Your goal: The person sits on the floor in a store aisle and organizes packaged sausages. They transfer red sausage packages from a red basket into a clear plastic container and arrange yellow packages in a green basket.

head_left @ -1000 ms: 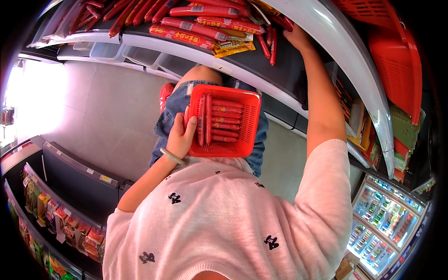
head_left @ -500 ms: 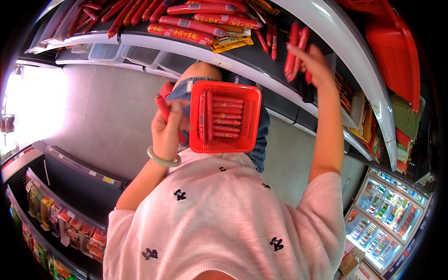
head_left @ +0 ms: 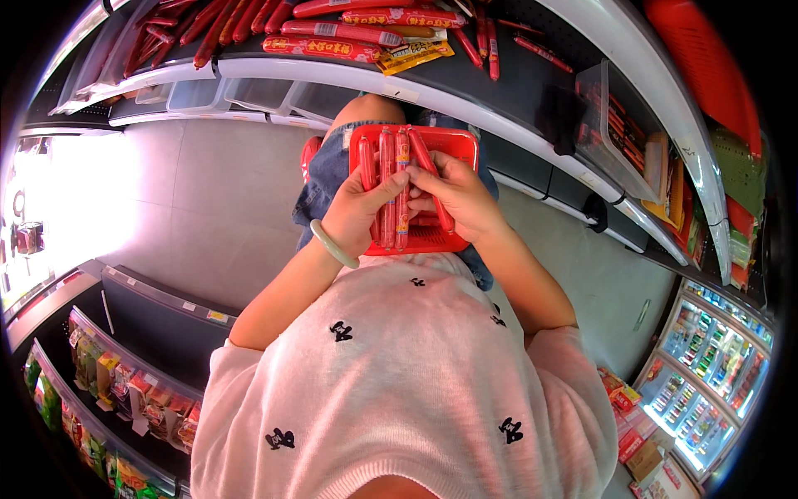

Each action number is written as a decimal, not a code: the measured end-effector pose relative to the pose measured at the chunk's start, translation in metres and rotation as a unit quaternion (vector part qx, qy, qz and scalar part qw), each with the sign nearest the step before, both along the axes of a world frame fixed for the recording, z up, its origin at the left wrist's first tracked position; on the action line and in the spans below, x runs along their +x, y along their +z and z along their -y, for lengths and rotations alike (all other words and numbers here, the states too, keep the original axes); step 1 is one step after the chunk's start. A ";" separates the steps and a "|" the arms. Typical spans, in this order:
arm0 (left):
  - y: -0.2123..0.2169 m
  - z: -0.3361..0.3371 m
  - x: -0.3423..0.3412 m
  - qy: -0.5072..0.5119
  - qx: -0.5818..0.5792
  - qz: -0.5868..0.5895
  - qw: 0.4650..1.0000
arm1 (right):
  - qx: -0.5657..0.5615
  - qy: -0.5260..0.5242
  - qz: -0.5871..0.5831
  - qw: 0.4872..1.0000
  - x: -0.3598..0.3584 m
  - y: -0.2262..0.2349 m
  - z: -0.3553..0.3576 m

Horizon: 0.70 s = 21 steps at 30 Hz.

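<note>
Several red-wrapped sausages [head_left: 387, 154] stand side by side, lengthwise, between my two hands above a red plastic basket [head_left: 470, 150] on my lap. My left hand [head_left: 352, 214], with a pale bangle at its wrist, is closed round the sausages on the left, its thumb across them. My right hand [head_left: 467, 198] grips the rightmost sausage [head_left: 422, 151], which leans at a slant, and its fingertips meet the left thumb. More red sausages show partly in the basket beneath; my hands hide most of its inside.
Ahead, a shelf [head_left: 524, 96] with a pale front edge bears heaped red sausages [head_left: 320, 50] and a yellow packet [head_left: 416, 56]. At the right stands a clear bin [head_left: 619, 137] of small packets. A lower rack [head_left: 150, 303] is behind left, a glass-door fridge [head_left: 706, 382] behind right.
My right hand has come back from the shelf to the basket with sausages. The left has moved right to meet it, and the sausages are now lined up between both hands.
</note>
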<state>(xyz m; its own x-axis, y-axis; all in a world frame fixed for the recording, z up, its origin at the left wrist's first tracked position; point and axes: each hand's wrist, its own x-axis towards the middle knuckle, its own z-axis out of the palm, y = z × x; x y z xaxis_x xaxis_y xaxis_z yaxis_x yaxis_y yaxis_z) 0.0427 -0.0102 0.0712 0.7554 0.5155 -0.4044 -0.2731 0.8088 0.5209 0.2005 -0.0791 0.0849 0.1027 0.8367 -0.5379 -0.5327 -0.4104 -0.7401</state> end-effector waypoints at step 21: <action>-0.025 -0.019 -0.053 0.141 -0.005 -0.087 0.986 | -0.041 0.120 0.385 0.914 -0.014 -0.071 0.019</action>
